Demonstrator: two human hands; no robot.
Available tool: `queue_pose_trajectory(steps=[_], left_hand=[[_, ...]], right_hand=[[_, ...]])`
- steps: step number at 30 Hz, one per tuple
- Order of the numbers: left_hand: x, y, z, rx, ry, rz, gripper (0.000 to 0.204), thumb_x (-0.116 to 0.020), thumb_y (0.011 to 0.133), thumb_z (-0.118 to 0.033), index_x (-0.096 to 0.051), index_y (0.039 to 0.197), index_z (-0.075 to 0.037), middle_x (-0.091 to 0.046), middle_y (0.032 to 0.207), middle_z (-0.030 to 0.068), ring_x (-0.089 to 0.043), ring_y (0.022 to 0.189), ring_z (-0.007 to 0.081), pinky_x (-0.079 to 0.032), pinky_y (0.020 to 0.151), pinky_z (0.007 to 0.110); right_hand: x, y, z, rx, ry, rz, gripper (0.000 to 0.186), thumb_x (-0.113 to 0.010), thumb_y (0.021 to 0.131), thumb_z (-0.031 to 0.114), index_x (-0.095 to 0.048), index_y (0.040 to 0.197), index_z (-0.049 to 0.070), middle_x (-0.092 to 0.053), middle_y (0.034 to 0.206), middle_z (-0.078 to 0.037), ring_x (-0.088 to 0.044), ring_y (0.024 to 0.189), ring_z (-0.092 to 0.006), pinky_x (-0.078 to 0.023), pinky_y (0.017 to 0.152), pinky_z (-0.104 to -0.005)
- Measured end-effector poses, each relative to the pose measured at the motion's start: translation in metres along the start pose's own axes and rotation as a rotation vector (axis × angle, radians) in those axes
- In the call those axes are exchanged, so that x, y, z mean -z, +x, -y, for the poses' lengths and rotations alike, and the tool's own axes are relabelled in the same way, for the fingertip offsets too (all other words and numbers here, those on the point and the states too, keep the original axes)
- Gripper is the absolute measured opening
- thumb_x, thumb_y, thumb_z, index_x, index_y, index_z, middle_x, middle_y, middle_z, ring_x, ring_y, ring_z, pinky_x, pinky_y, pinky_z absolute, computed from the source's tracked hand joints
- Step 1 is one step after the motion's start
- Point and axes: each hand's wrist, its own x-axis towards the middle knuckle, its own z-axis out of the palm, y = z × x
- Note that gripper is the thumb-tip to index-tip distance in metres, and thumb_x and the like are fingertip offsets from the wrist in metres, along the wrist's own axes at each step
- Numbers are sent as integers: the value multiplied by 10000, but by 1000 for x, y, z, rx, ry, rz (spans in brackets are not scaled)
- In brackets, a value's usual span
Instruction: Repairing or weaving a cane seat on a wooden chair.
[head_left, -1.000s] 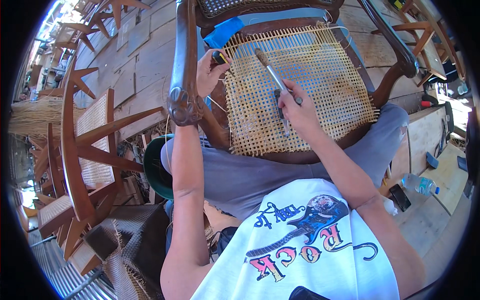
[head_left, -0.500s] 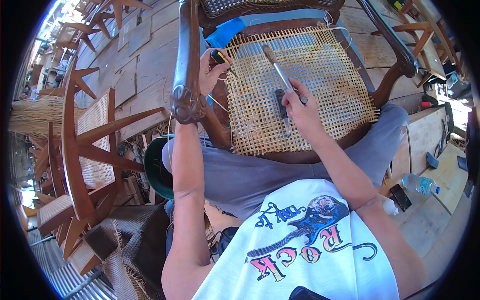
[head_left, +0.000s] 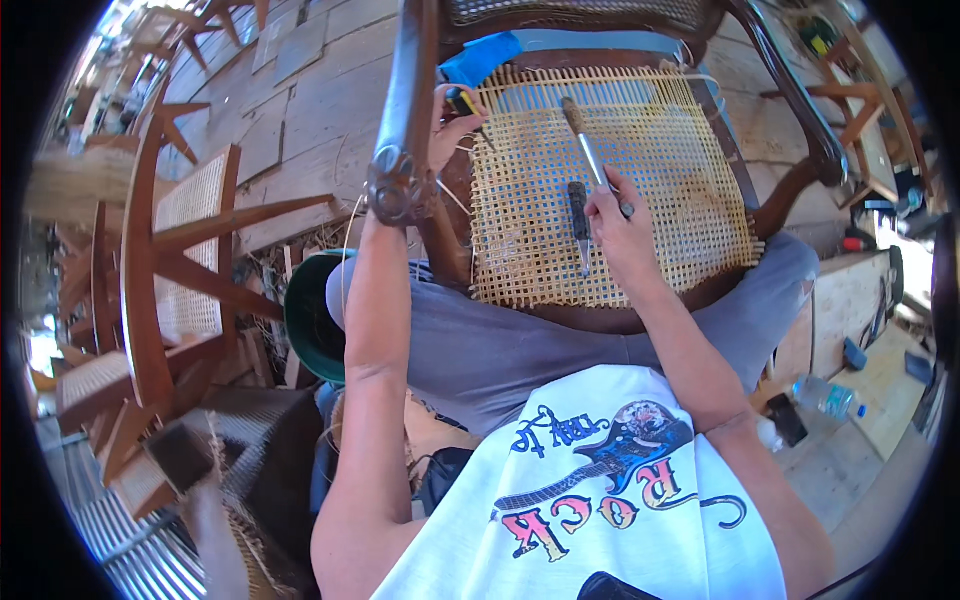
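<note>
A dark wooden armchair (head_left: 400,190) stands in front of me, with a woven cane seat (head_left: 670,180) whose strand ends stick out loose at the far edge. My left hand (head_left: 447,135), reaching past the armrest, is closed on a yellow-and-black handled awl-like tool (head_left: 463,102); its thin shaft points at the seat's left edge. Over the middle of the cane, my right hand (head_left: 622,215) is closed around a rod-like tool (head_left: 592,155) with a silver shaft and brown far end. Beside it on the weave lies a dark-handled tool (head_left: 577,205) with a metal tip.
A blue cloth-like piece (head_left: 482,60) rests at the seat's far left corner. Cane-panelled wooden chair parts (head_left: 190,240) crowd the left, beside a dark green bucket (head_left: 310,310). A plastic bottle (head_left: 825,398) and a black phone-like object (head_left: 787,420) lie at right.
The chair and both hands sit slightly further right in the picture, as the view has shifted. Both hands keep their tools. A blurred pale shape has appeared at lower left.
</note>
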Motion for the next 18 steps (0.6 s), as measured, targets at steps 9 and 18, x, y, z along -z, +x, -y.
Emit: queue_pose_trajectory(steps=[9, 18], left_hand=[[-6, -4, -7, -87, 389, -42, 187, -709, 868, -81, -629, 1034, -56, -626, 834, 28, -615, 830, 130, -479, 754, 283], [-10, -23, -17, 39, 223, -134, 298, -774, 813, -138, -637, 1063, -54, -662, 931, 33, -617, 914, 170, -488, 815, 340]], right_hand=[[-3, -10, 11, -140, -37, 141, 403, -547, 983, 97, -460, 1367, 10, -549, 774, -36, -419, 530, -40, -330, 461, -188], [9, -13, 21, -102, 72, 116, 387, -525, 972, 54, -468, 1352, 6, -551, 779, -46, -408, 521, -45, -321, 456, -183]])
